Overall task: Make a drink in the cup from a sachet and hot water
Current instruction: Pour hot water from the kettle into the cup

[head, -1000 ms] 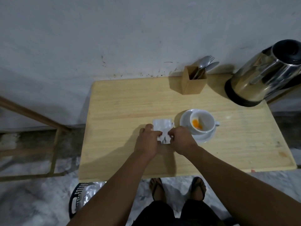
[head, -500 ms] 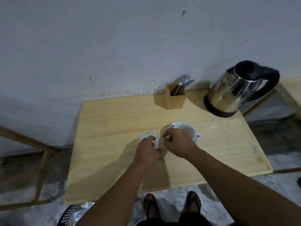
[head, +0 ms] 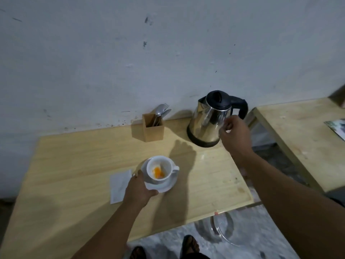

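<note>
A white cup (head: 162,165) with orange powder at its bottom stands on a white saucer (head: 170,185) in the middle of the wooden table (head: 74,165). My left hand (head: 139,189) grips the saucer's near left rim. The flat white sachet (head: 119,185) lies on the table just left of that hand. A steel kettle (head: 209,118) with a black lid and handle stands at the back right. My right hand (head: 234,135) is beside the kettle's right side, below its handle, fingers curled and holding nothing.
A wooden holder (head: 153,128) with spoons and a fork stands at the back, left of the kettle. A second wooden table (head: 298,139) sits to the right across a narrow gap. A glass lid or bowl (head: 222,228) lies on the floor near my feet.
Both hands let go of the sachet, which now lies flat. My left hand took the saucer rim; my right hand moved back and right to the kettle. The camera turned right.
</note>
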